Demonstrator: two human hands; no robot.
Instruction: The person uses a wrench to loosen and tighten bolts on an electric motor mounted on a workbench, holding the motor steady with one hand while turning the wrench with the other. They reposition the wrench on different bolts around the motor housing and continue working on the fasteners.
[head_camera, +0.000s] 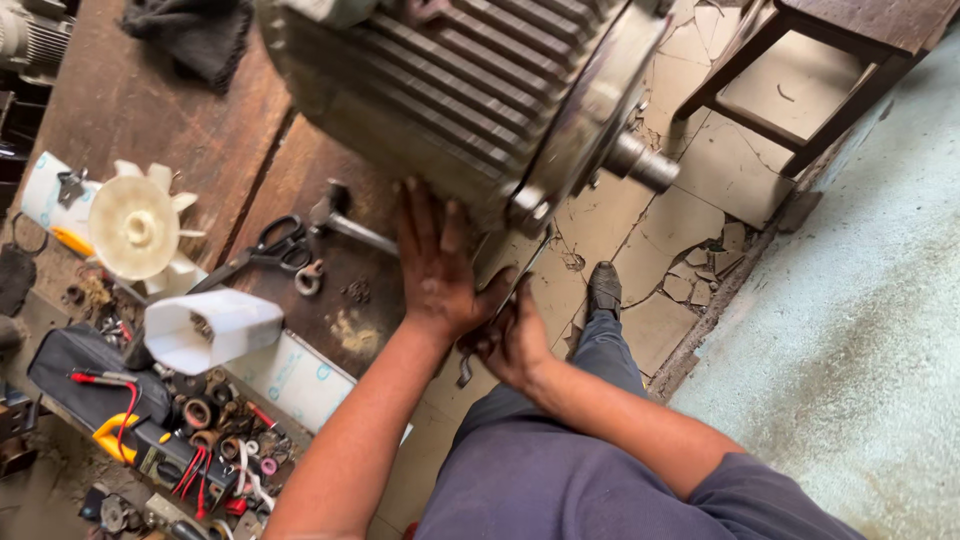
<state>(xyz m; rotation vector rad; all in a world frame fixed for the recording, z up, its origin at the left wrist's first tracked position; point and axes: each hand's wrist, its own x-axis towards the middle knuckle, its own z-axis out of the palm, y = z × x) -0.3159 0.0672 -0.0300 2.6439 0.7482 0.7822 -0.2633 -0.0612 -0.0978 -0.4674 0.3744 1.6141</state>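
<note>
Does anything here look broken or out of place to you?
Yes. The floor tiles under the big finned motor are badly cracked, with pieces missing. The motor overhangs the wooden bench edge, steadied by the left hand. Small parts lie scattered loose by the white plastic fan.

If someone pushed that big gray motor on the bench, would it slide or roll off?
Probably neither. The motor looks like heavy finned metal, so it should resist a push. It overhangs the workbench edge, where the left hand braces it, so it might tip.
</note>
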